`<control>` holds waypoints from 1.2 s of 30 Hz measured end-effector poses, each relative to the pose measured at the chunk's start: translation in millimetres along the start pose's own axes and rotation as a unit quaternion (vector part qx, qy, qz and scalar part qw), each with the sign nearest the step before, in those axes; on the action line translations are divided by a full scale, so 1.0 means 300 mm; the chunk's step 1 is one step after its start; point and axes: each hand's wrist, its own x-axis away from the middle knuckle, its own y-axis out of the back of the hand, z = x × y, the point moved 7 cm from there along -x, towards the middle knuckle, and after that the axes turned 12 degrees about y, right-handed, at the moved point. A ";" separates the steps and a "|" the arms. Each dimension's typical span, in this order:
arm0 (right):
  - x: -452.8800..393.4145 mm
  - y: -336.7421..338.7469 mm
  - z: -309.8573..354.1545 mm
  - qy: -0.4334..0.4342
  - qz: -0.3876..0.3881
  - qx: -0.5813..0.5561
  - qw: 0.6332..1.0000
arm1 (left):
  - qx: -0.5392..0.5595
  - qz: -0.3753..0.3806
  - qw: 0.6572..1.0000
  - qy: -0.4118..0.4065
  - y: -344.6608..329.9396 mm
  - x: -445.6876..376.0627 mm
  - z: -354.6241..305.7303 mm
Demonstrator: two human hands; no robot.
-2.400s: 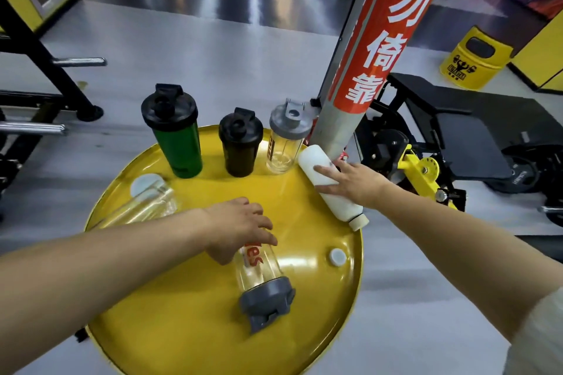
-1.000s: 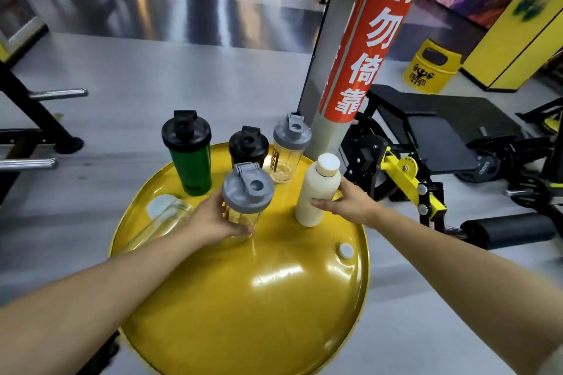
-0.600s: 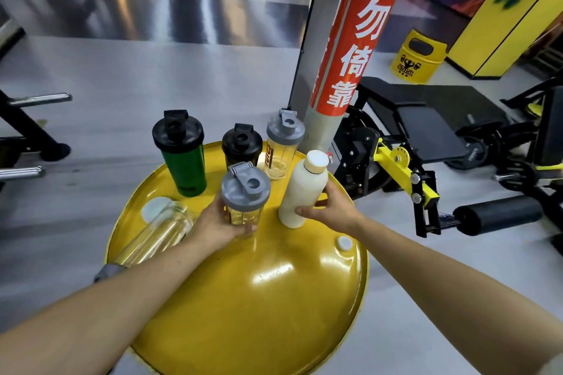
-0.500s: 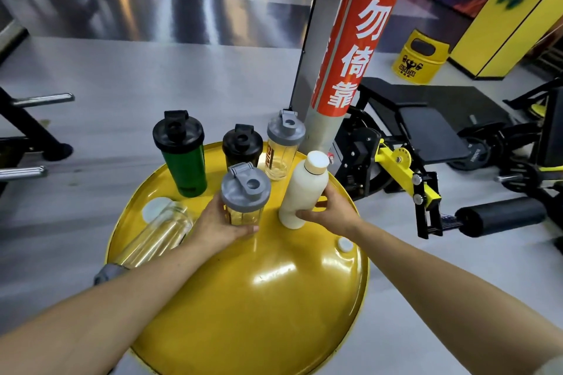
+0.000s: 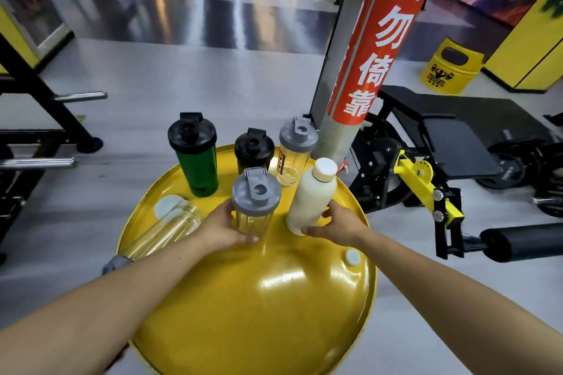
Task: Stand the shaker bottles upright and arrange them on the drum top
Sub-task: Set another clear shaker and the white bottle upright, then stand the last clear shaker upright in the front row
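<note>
One shaker bottle is left lying down: the clear bottle [image 5: 161, 227] rests on its side near the left edge of the yellow drum top [image 5: 274, 307], its long axis running from the white lid at the far end back toward the near-left rim, where its grey end reaches the edge. Five others stand upright: the green shaker [image 5: 195, 155], the black shaker [image 5: 253, 149] and a clear grey-lidded shaker [image 5: 294, 151] along the far edge, with two more in front. The left hand [image 5: 224, 230] is wrapped around the front grey-lidded shaker [image 5: 255, 202]; the right hand [image 5: 338, 224] clasps the base of the white bottle [image 5: 312, 196]. The lying bottle is just left of the left hand, so that hand is plainly nearer; I judge it would release and reach sideways across the bottle's axis.
</note>
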 end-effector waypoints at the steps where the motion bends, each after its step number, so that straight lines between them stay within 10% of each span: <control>1: 0.001 -0.002 -0.008 -0.022 0.030 0.050 0.998 | -0.028 -0.004 1.000 0.009 0.011 -0.006 0.013; 10: 0.102 -0.258 0.202 0.047 0.317 0.287 0.903 | -0.259 -0.094 0.959 -0.069 0.226 0.045 0.092; 17: 0.081 -0.490 0.637 0.261 0.236 0.237 0.905 | -0.229 -0.181 0.956 -0.037 0.449 0.089 0.249; 24: -0.007 -0.548 0.869 0.334 0.133 0.245 0.900 | -0.177 -0.111 0.978 0.026 0.464 0.105 0.399; 36: -0.098 -0.687 0.901 0.402 0.070 0.438 0.801 | -0.133 -0.029 0.986 0.094 0.445 0.120 0.498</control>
